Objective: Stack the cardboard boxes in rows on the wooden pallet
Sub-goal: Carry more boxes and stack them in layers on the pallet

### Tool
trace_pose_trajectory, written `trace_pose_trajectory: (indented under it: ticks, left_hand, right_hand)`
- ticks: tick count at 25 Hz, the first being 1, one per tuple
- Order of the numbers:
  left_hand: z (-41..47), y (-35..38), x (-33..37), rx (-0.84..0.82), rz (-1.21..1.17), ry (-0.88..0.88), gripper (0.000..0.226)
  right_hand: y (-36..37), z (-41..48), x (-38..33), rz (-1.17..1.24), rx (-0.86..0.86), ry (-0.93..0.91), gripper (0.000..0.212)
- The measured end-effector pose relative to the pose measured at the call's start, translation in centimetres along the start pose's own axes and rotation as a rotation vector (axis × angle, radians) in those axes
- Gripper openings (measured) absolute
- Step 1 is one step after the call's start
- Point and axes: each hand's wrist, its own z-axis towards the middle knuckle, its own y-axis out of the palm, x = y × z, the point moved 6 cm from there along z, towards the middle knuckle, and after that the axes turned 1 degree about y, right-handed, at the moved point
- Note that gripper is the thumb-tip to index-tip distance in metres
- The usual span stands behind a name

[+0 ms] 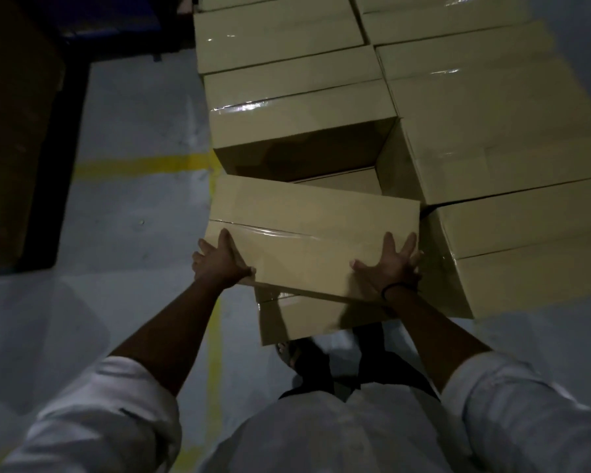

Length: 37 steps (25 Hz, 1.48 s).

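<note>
I hold a taped cardboard box in front of me, tilted slightly over a lower box. My left hand grips its near left corner and my right hand presses on its near right corner with fingers spread. Beyond it stands the stack of cardboard boxes in rows, with a gap one layer deep just behind the held box. More boxes rise on the right. The wooden pallet is hidden under the boxes.
Grey floor with yellow painted lines lies to the left. A dark structure stands at the far left. My feet are just below the lower box.
</note>
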Motion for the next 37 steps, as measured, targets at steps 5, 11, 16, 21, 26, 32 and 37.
trace_pose_trajectory:
  ticks: [5,11,16,21,26,32,37]
  left_hand:
    - [-0.3,-0.7,-0.8,0.008,-0.036,0.029,0.135]
    - [-1.0,-2.1,-1.8,0.108,-0.027,0.018,0.132]
    - [-0.4,-2.0,0.6,0.169,-0.056,0.024,0.128]
    - [1.7,-0.8,4.0,0.163,-0.173,-0.011,0.115]
    - [2.0,1.5,5.2,0.06,-0.173,-0.038,0.125]
    - [2.9,0.4,5.2,0.102,-0.144,-0.011,0.116]
    - [4.3,-0.7,6.5,0.095,-0.162,0.004,0.119]
  right_hand:
    - [-1.2,2.1,0.3,0.15,-0.014,0.073,0.11]
    - [-5.2,4.5,-3.8,0.015,0.073,-0.144,0.099]
    - [-9.1,9.1,-6.0,-0.102,0.147,-0.243,0.089]
    - [-11.9,13.9,-6.2,-0.018,0.051,-0.365,0.091]
    - [-9.5,13.9,-2.4,-0.385,-0.14,-0.341,0.122]
    - [-8.3,14.4,-0.7,-0.469,-0.08,-0.382,0.122]
    - [-8.4,14.8,-0.9,-0.474,-0.008,-0.392,0.116]
